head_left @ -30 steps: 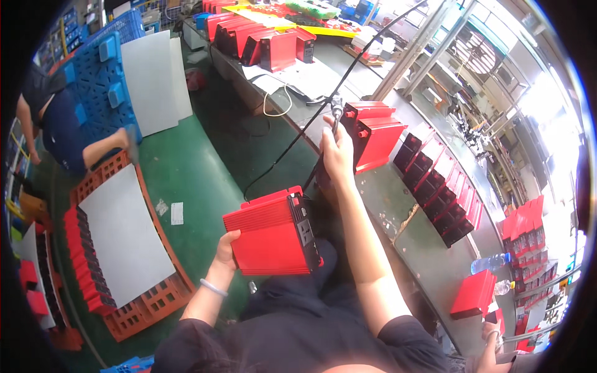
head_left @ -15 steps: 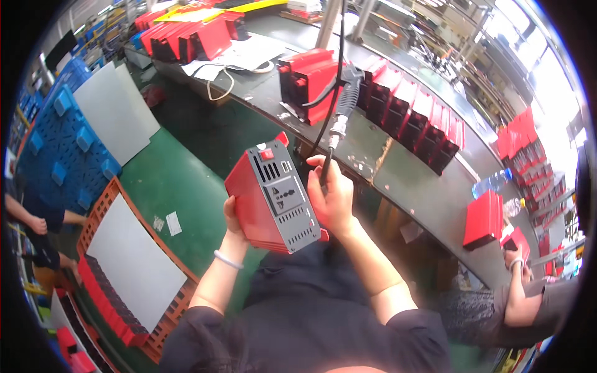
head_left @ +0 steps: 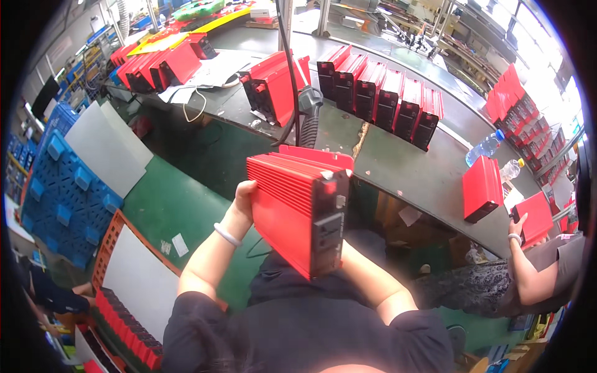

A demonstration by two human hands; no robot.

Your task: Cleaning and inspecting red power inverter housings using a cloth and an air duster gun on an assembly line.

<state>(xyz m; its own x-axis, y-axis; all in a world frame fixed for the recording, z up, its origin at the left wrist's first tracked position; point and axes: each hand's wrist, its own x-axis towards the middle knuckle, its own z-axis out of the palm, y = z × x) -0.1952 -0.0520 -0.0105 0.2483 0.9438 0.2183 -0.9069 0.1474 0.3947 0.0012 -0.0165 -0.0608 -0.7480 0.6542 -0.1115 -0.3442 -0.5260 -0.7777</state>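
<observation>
A red power inverter point(head_left: 286, 208) with a ribbed side and a dark end panel is held up in front of me. The panel carries a red switch and a socket. My left hand point(head_left: 244, 198) is closed on its left edge, thumb on the near face. My right forearm point(head_left: 373, 273) reaches up behind the inverter, which hides the right hand and its fingers. Just beyond the inverter hangs a dark tool with a coiled hose point(head_left: 309, 109), on a black cable; its lower end is hidden.
On the grey bench point(head_left: 407, 165) stand a row of red inverters point(head_left: 385, 93) and a single one point(head_left: 270, 90). Farther right are a water bottle point(head_left: 484, 149) and a co-worker's hand point(head_left: 517, 229) on another red unit. A blue plastic pallet point(head_left: 62, 193) leans at left.
The inverter has turned so its ribbed side shows and its end panel faces right. My right hand, earlier beside it at the hanging tool's lower end, has gone behind it.
</observation>
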